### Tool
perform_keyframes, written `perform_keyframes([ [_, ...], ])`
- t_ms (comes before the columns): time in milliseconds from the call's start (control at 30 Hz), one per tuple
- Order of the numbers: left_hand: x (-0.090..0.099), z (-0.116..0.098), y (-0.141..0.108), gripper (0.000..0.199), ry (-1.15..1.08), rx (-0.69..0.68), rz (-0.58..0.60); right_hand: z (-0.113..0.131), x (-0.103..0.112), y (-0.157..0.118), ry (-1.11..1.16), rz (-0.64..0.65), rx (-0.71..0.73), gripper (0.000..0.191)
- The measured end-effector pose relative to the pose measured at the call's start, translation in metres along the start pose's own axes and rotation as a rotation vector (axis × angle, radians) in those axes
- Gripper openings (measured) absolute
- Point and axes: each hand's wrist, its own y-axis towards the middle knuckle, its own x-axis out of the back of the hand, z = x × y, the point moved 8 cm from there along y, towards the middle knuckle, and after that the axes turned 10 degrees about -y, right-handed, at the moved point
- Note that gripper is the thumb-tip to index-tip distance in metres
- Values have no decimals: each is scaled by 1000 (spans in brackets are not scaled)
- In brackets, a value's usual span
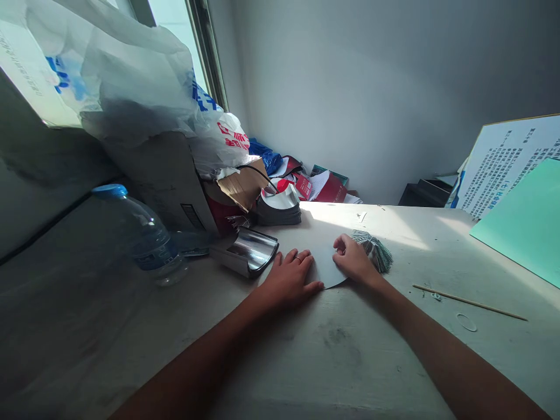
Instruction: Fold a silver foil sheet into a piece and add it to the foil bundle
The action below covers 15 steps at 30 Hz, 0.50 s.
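My left hand (292, 275) lies flat on a white sheet (326, 265), fingers stretched out, a ring on one of them. At the sheet's right side is my right hand (353, 258), its fingers curled in and the thumb against the index finger. Whatever is in that pinch is too small or hidden to make out. Just behind the right wrist sits a bundle of thin strips or wires (380, 254), partly covered by the hand. Left of my left hand lies a shiny curved metallic piece (254, 249), its hollow side up.
A plastic bottle (153, 248) leans at the left by a cardboard box (157, 181) under plastic bags (140, 76). A stack of curved sheets (279, 213) stands behind. On the right are a thin stick (470, 302), a small ring (466, 322) and a green board (525, 224).
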Motion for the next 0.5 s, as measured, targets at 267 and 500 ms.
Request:
perform_keyframes([
  [267, -2, 1, 0, 63, 13, -5, -19, 21, -4, -7, -156, 18, 148, 25],
  [500, -3, 3, 0, 65, 19, -22, -33, 41, -5, -12, -20, 27, 278, 17],
])
